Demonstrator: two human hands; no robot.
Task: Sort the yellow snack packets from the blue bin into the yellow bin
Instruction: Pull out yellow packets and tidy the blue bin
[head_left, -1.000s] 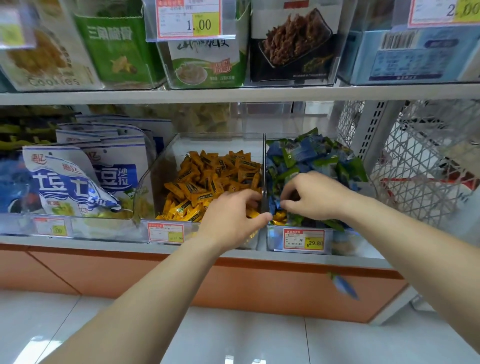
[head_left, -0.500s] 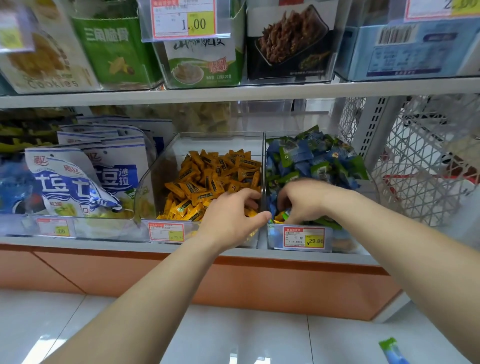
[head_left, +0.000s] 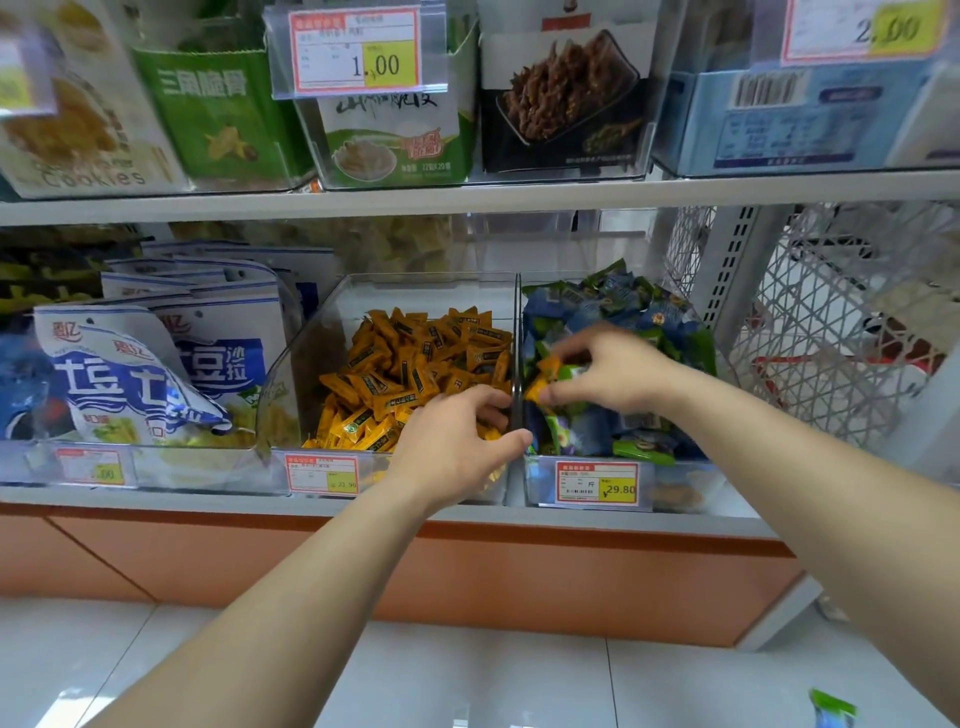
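Passage between the yellow bin (head_left: 293, 364) and blue bin (head_left: 685, 491) is being blocked low down by the clear divider wall (head_left: 516, 322); open room is being left above it, beneath the upper shelf (head_left: 467, 200).

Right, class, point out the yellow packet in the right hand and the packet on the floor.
yellow packet (head_left: 536, 388), head view, its visible lower end.
floor packet (head_left: 831, 704), head view, green upper end.

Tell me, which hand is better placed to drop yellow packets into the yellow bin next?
The right hand: it pinches yellow packets beside the divider, over the blue bin. The left hand rests at the front of the yellow bin.
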